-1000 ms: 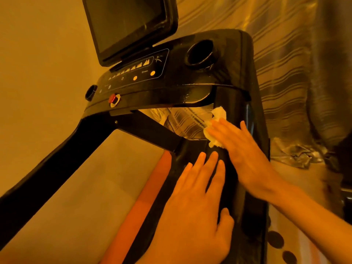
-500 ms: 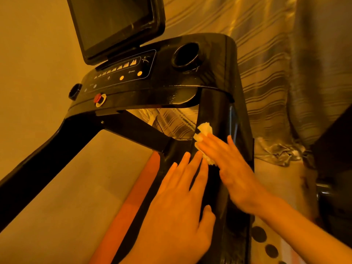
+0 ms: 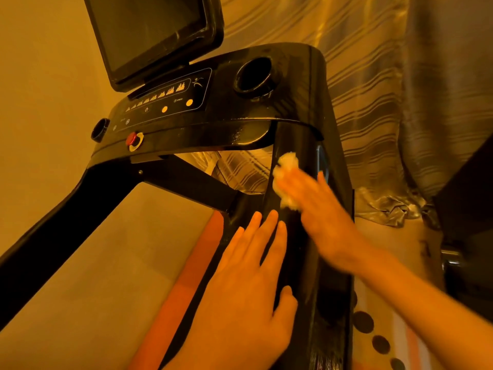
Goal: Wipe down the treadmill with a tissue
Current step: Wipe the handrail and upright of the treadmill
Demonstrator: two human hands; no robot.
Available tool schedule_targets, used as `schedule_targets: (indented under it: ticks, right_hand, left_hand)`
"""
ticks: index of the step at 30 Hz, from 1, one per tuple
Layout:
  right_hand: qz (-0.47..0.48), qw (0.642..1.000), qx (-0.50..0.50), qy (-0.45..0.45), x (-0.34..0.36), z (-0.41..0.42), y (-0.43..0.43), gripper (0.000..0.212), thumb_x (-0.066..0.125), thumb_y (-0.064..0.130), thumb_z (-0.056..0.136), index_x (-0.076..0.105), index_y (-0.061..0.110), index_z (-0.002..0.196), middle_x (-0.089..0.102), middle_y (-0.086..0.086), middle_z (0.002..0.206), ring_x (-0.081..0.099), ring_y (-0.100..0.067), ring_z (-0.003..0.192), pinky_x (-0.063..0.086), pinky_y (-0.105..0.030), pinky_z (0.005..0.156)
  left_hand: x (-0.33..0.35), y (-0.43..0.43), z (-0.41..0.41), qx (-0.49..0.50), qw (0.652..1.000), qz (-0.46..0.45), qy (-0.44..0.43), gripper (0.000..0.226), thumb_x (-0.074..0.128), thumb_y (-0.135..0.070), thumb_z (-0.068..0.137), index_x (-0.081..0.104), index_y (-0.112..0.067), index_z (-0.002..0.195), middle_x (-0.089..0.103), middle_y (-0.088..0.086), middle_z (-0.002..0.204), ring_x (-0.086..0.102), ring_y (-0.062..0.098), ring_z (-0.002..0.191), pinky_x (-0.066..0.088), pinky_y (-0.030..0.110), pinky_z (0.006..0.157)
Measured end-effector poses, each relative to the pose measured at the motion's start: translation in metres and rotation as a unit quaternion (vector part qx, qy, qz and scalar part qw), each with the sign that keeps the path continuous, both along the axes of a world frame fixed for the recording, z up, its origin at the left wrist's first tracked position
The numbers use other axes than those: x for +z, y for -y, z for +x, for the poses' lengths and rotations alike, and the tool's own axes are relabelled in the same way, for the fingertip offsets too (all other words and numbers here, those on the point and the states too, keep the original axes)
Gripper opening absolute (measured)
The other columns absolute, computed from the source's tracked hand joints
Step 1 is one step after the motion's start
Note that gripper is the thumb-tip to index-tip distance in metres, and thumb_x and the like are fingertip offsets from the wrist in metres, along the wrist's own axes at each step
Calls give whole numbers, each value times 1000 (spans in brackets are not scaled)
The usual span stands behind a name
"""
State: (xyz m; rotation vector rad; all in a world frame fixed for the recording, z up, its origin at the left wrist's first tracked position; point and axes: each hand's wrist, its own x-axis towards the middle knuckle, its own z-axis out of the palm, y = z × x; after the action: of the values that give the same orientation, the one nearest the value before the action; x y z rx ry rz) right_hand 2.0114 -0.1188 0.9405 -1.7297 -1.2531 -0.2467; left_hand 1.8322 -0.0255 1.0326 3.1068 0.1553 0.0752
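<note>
tissue point(image 3: 286, 166) under right hand point(image 3: 324, 220) fingers, on treadmill point(image 3: 296, 102)

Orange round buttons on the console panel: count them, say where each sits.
2. One orange button sits midway along the panel; the second orange button lies to its right, near the panel's right end. Nothing covers it.

One treadmill point(image 3: 293, 84), one tissue point(image 3: 286, 162), two hands point(image 3: 248, 297) point(image 3: 325, 222), one screen point(image 3: 149, 36), two cup holders point(image 3: 254, 76) point(image 3: 100, 129)

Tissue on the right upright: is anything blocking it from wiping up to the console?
Nothing visible. The right hand presses the tissue on the upright, with bare black surface up to the console. The left hand rests lower, below it.
</note>
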Motion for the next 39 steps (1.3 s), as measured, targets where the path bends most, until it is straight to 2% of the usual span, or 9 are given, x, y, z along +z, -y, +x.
schedule_targets:
  ticks: [3,8,13,19,23,26,31,36,39]
  right_hand:
    - [-27,996,-82,-3,17,65,-18,55,13,42,111,14,25,163,9,-1,174,-1,-17,161,-11,-49,127]
    - [40,997,-30,-50,-6,5,-15,56,22,32,111,25,15,164,10,1,174,-2,-17,161,-9,-49,129]
    - [43,994,-25,-99,-11,-18,-7,60,17,45,111,25,20,164,10,7,174,-1,-12,160,-6,-55,129]
    - [24,996,-45,-67,-8,-21,-2,59,11,56,108,18,31,162,6,10,172,-2,-10,160,-6,-54,129]
    - [35,991,-63,-111,-4,-35,-8,51,16,36,112,16,26,162,6,0,174,-2,-16,161,-2,-61,127]
    - [100,971,-69,-207,-15,-103,-5,52,13,34,112,10,27,163,4,4,174,-2,-13,160,-2,-52,130]
    - [146,951,3,-273,-38,-195,13,60,8,68,104,-5,51,160,-7,26,170,-6,-5,159,-5,-35,129]
    - [71,979,-80,-176,-6,-59,-19,52,15,24,110,13,21,162,4,-3,173,-3,-21,161,-2,-51,130]
    - [59,985,-87,-135,4,-50,-26,63,11,43,112,28,9,162,16,-10,172,2,-25,161,-5,-52,129]
  left_hand:
    - [8,4,0,21,999,3,-40,81,11,-62,84,-29,-47,152,-46,-29,153,-49,-8,135,-33,13,104]
    - [6,3,-3,18,1000,-18,-8,79,42,-49,103,-13,-46,160,-34,-29,161,-43,-13,137,-32,10,104]
    - [2,0,-13,-5,999,23,31,81,16,-67,91,7,-35,165,-11,-16,171,-29,-2,151,-25,18,114]
    - [12,9,-63,-23,999,20,20,82,14,-74,91,-3,-39,164,-21,-20,168,-30,-3,149,-22,19,116]
    - [9,17,-94,-28,999,32,-4,80,20,-74,98,-16,-39,161,-35,-22,163,-40,-5,143,-26,18,111]
    - [7,19,-103,-20,999,22,-19,83,27,-72,101,-26,-40,157,-44,-25,157,-46,-6,138,-26,19,112]
    - [5,23,-100,1,999,17,-28,84,9,-78,85,-35,-45,149,-48,-30,152,-47,-6,138,-22,22,115]
    - [3,20,-99,11,999,16,-32,82,13,-73,87,-30,-46,152,-45,-32,153,-43,-7,140,-22,20,114]
    - [3,19,-100,7,1000,10,-28,85,11,-72,85,-27,-42,155,-41,-30,157,-39,-6,143,-19,20,116]
